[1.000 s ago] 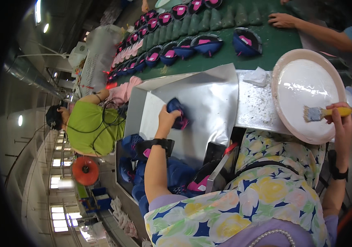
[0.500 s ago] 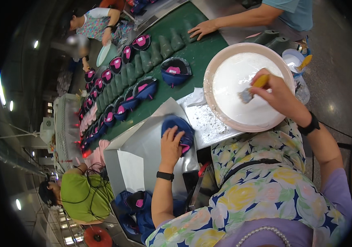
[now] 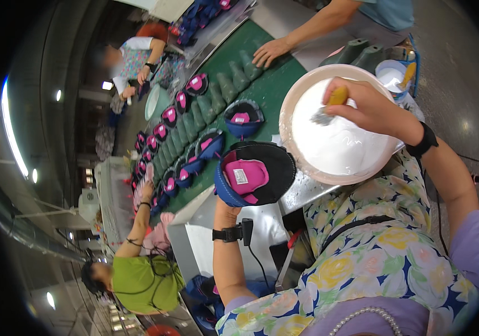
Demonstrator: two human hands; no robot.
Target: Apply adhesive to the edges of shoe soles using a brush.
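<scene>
A dark blue shoe upper point(image 3: 276, 178) with a pink inside and a white label is raised in my left hand point(image 3: 227, 211), its open side facing up. The fingers of that hand are mostly hidden beneath the upper, which they grip. My right hand point(image 3: 360, 106) is closed round the yellow handle of a brush point(image 3: 322, 116). Its bristles are in or just over the white liquid point(image 3: 334, 148), which fills a wide pale pink basin point(image 3: 291, 148). The basin stands to the right of the shoe upper.
A green conveyor belt point(image 3: 217, 131) carries rows of blue-and-pink shoe uppers point(image 3: 243, 117) and dark green shoe lasts point(image 3: 225, 87). A co-worker's hand point(image 3: 270, 53) rests by the lasts. Beyond the basin is a small tub point(image 3: 390, 78) with another yellow-handled brush. More uppers point(image 3: 197, 297) lie in a metal tray.
My left hand has lifted the shoe upper off the metal tray and turned it open side up. My right hand has moved the brush slightly up and left over the basin.
</scene>
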